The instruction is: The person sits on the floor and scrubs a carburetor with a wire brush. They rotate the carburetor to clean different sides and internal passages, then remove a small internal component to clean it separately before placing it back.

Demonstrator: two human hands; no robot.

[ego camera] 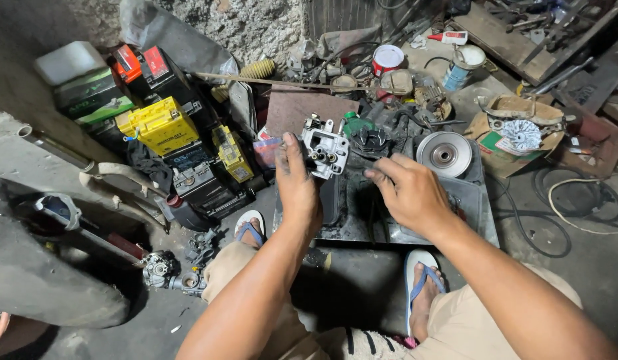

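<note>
Head view, looking down on a squatting person at work over a cluttered concrete workshop floor (576,267). Largest item: a shallow, oil-blackened metal tray (476,213) lying flat between the person's sandalled feet, its near edge just ahead of the toes, its far edge against a heap of parts. On its far right corner lies a round silver pulley disc (444,154); a dark finned engine part (370,141) sits at its far middle. Left of the tray, a stack of batteries, one yellow (160,125) and others black, green and red, crowds up to the wall. Right of the tray, a cardboard box (516,130) holding a white fan-shaped part, and loose cables (576,200) coiled on bare floor, which is the widest open ground in view. Near left, a small carburettor-like part (164,270) rests on the floor beside the left knee. Left hand (297,187): closed around the lower side of a pale cast-metal engine component (326,147), thumb up along its left edge, holding it raised above the tray's far left corner. Right hand (409,193): half curled, fingers bent inward, fingertips close beside the component; whether they touch it or pinch anything small cannot be told. Between the two hands a narrow gap shows over the tray.
</note>
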